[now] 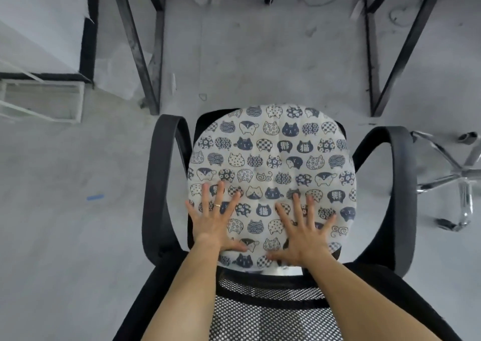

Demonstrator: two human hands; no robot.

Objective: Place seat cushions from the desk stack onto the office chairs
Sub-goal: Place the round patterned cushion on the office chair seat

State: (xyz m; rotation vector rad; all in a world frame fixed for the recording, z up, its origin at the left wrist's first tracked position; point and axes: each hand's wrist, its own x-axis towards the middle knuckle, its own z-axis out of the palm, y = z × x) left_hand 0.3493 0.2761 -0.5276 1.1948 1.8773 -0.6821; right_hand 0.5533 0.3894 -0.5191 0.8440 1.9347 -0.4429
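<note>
A round white seat cushion (272, 163) printed with dark blue cat faces lies on the seat of a black office chair (158, 184) directly below me. My left hand (216, 221) rests flat on the cushion's near left part, fingers spread, a ring on one finger. My right hand (304, 234) lies flat on the near right part, fingers also spread. Neither hand grips anything. The chair's mesh backrest (270, 312) is at the bottom between my forearms. The desk stack is out of view.
Black armrests (398, 184) curve on both sides of the seat. A desk's black metal legs (145, 62) stand ahead on the grey floor. A second chair's chrome wheeled base (460, 174) is at the right. A white frame (41, 98) sits at the left.
</note>
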